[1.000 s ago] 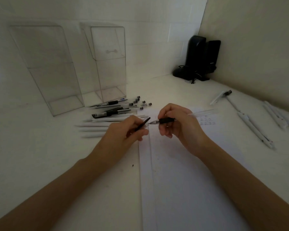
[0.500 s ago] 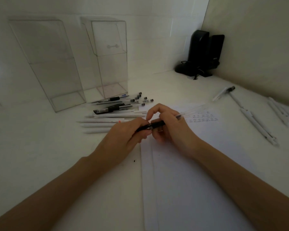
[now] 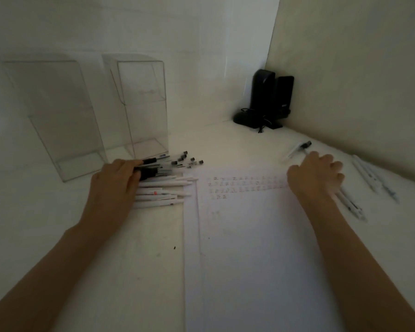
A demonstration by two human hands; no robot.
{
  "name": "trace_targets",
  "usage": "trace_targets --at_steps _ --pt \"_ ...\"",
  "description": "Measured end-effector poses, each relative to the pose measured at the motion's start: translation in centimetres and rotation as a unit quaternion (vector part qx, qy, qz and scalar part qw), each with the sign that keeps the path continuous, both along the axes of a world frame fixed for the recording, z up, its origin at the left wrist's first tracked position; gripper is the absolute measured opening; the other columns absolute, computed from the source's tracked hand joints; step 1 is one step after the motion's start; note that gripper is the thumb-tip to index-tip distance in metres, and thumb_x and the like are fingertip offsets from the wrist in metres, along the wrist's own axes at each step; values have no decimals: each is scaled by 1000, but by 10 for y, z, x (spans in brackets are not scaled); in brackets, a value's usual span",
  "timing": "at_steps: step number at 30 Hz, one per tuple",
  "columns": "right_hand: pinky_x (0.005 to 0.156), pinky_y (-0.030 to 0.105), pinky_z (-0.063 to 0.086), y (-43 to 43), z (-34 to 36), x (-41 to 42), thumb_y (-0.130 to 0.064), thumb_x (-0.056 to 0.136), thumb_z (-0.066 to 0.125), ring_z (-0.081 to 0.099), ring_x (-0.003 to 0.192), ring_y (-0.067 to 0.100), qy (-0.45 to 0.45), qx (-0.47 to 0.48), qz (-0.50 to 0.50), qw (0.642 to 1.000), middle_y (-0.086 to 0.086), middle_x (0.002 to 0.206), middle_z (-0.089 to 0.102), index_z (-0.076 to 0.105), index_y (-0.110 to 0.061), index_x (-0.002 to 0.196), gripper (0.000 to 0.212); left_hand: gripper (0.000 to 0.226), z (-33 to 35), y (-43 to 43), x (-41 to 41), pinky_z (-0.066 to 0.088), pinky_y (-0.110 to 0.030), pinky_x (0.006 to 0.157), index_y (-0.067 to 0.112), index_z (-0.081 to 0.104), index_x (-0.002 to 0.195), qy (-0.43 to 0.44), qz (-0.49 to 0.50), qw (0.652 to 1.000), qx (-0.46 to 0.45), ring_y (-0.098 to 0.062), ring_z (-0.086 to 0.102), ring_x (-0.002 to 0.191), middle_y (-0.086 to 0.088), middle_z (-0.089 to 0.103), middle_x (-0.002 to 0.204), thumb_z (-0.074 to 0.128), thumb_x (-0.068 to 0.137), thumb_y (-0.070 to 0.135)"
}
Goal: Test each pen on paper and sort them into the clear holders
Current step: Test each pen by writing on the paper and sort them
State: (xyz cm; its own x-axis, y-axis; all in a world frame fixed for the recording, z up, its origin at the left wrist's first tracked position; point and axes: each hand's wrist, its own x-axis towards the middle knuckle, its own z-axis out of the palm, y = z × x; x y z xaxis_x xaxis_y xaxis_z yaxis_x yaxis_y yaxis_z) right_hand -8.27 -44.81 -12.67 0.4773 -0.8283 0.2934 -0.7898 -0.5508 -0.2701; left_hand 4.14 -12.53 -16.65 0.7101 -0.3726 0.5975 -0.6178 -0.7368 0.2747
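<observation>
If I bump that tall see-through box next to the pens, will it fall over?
Probably, if you bump it high up. The right-hand clear holder stands tall on a small base and looks empty, so it could tip easily. Its thin see-through walls suggest light plastic, so a low push would more likely slide it along the white table.

Two bare forearms (image 3: pixel 58 271), each ending in a bare grip.
The left grip (image 3: pixel 113 185) and right grip (image 3: pixel 314 176) are uncovered, as are both slender arms; the right grip's fingers (image 3: pixel 331 165) look blurred.
</observation>
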Motion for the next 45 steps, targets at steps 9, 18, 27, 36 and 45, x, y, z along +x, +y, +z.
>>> trace_targets --at_steps 9,18,27,36,45 --pt "98 41 34 -18 -22 -7 -16 90 51 39 119 37 -4 58 -31 998 24 130 42 45 5 121 38 51 -3 -8 -8 34 -40 91 4 56 118 26 -39 999 -17 -32 44 103 -17 54 114 36 89 40" --pt "96 40 36 -33 -14 -22 -14 92 48 39 119 38 13 98 -59 993 24 130 40 45 3 124 36 47 1 -11 -12 33 -30 85 7 60 109 9 -104 994 -34 -17 39 98 -9 53 107 32 89 39" --pt "63 33 42 9 2 -39 -19 97 46 57 79 27 23 -147 322 935 10 90 61 52 -10 108 15 33 10 -21 -34 38 -36 89 10 63 104 -34 -191 981 -11 -25 53 101 -6 58 107 40 90 29" --pt "71 23 39 52 -20 -41 -30 97 44 50 82 12 5 29 415 909 -4 108 48 47 -27 119 22 52 5 -44 -77 20 -20 107 39 46 130 72 -421 886 183 5 33 127 21 40 139 22 91 63" --pt "59 19 38 43 4 -67 -46 92 49 49 63 4 174 87 438 877 -9 73 52 36 -38 122 33 47 13 -37 -74 41 -25 79 24 70 95 56 -423 900 95 1 57 86 16 66 96 32 95 53"
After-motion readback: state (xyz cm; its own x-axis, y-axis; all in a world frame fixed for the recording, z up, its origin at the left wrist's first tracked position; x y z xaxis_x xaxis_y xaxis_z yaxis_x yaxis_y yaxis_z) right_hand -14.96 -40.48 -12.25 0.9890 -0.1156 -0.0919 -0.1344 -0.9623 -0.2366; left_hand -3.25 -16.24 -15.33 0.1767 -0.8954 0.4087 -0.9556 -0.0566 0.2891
